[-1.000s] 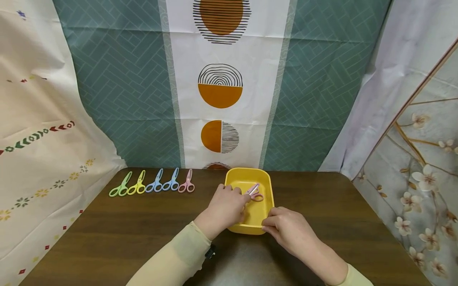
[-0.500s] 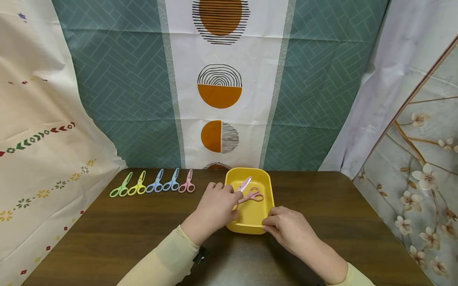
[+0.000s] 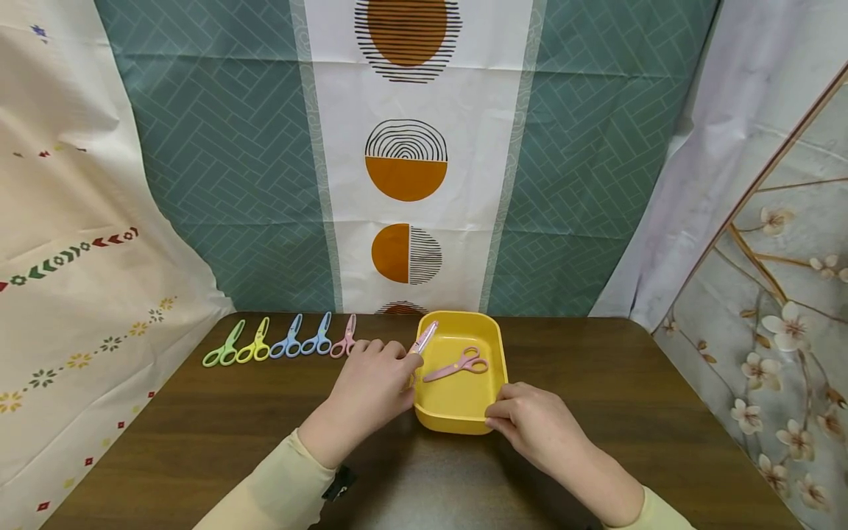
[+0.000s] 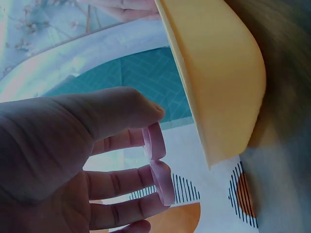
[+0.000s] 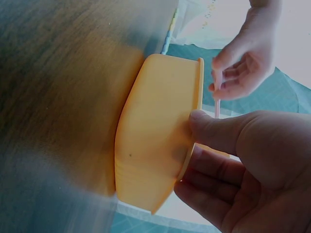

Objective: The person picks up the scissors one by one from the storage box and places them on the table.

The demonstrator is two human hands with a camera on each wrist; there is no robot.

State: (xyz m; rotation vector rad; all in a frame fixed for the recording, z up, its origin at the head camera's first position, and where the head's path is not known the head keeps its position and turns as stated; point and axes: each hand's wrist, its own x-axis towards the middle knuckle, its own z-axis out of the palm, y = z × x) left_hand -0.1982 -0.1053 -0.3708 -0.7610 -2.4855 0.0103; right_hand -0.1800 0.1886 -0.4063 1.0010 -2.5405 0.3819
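My left hand (image 3: 371,386) pinches a pair of pink scissors (image 3: 424,338) just over the left rim of the yellow tray. Its pink handle loops (image 4: 163,182) show between thumb and fingers in the left wrist view. Another pair of pink scissors (image 3: 457,364) lies inside the yellow tray (image 3: 457,425), blade pointing left. With thumb and fingers, my right hand (image 3: 539,427) grips the tray's near right corner; in the right wrist view the thumb is outside the wall and the fingers go over the rim.
A row along the table's back left holds green scissors (image 3: 224,350), yellow scissors (image 3: 254,347), two blue pairs (image 3: 287,344) and pink scissors (image 3: 344,342), the last partly behind my left hand. A patterned curtain (image 3: 265,184) hangs behind the dark wooden table (image 3: 596,368).
My left hand has lifted one pair of pink scissors and moved left with it, from over the tray's middle to its left rim. The right hand and tray have stayed put.
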